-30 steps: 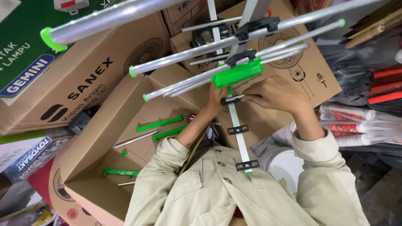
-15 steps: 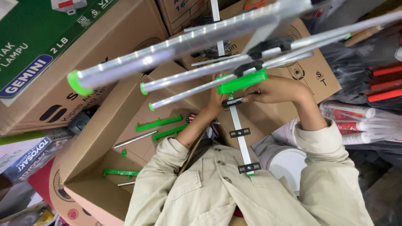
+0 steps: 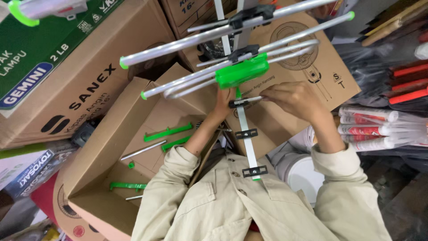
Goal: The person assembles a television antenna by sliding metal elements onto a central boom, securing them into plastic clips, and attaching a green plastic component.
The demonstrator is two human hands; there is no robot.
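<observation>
Head view shows our two hands at the middle of an antenna [image 3: 243, 71], held up in front of us above stacked cardboard boxes [image 3: 76, 85]. Biggest is the open box [image 3: 111, 147] at lower left, holding loose green plastic pieces [image 3: 167, 132] and a bare metal rod [image 3: 142, 150]. At right lie red and white tubes [image 3: 379, 120] in clear wrap.

The antenna's flat white boom [image 3: 246, 138] runs away from our chest, its long axis near upright in the picture, with black clips [image 3: 246, 133] spaced along it. Silver rods [image 3: 236, 27] with green tips cross it on a slant, left ends lower. A bright green block [image 3: 242, 72] sits on the boom just above our hands.

Our left hand [image 3: 223, 99] is curled shut against the boom from the left, right under the green block. Our right hand [image 3: 294, 98] comes in from the right, its fingers pinched on a short thin rod [image 3: 249, 100] that lies crosswise through a black clip [image 3: 235, 103]. Both hands are about equally near that clip; the right one holds the rod's free end.
</observation>
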